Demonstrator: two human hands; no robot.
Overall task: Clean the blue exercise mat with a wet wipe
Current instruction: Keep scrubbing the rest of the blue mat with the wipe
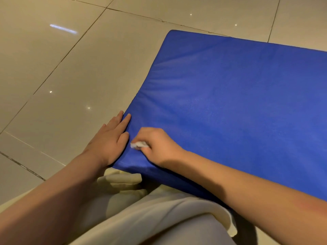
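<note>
Pale cloth-covered knees (134, 214) sit nearest; beyond, the right hand (155, 147) pinches a crumpled white wet wipe (138, 145) against the padded blue exercise mat (230, 103), left hand (109, 140) flat, fingers together, at its edge on the glossy beige floor tiles (62, 76)

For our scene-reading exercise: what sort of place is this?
Probably an indoor gym or home workout room: a padded blue mat lies on a glossy tiled floor showing light reflections.
</note>
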